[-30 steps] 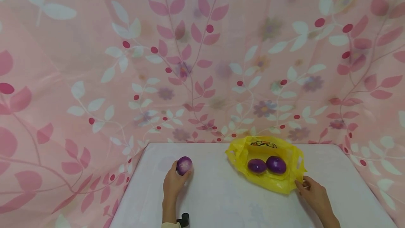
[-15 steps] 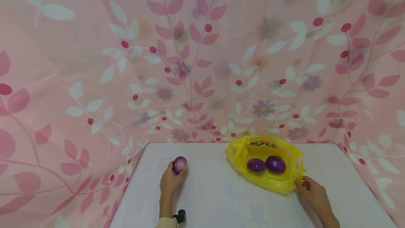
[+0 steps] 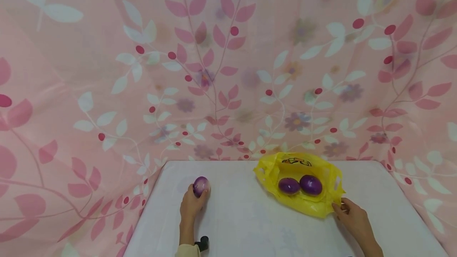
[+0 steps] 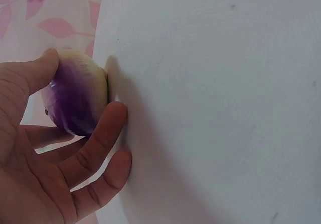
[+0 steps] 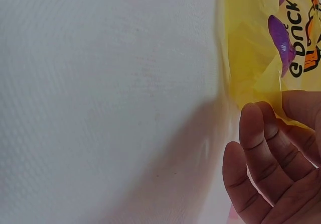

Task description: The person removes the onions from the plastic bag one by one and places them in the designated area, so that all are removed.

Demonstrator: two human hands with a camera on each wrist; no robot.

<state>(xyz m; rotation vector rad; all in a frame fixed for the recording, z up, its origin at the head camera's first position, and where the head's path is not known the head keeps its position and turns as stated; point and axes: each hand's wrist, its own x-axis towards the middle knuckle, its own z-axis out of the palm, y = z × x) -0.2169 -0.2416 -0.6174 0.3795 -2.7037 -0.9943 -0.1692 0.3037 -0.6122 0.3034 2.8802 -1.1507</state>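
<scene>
At the left of the table, my left hand [image 3: 191, 207] grips a round, glossy purple onion [image 3: 201, 186] that fades to cream at one end. In the left wrist view its thumb lies on one side of the onion [image 4: 77, 93] and the fingers on the other, close over the tabletop. On the right lies a yellow plastic bag [image 3: 310, 208], its mouth spread wide. Two dark purple, glossy rounded things [image 3: 289, 186] sit side by side inside it. My right hand [image 3: 355, 219] pinches the bag's near right edge between thumb and fingers.
A white cloth covers the table [image 3: 242, 225], and a pink floral curtain [image 3: 228, 70] hangs right behind it. A small black device [image 3: 202, 243] shows at my left wrist. Duck lettering [image 5: 295, 38] is printed on the bag.
My left hand has shifted a little to the left with the onion in it, mostly in the first half second. My right hand and the bag stay in place.
</scene>
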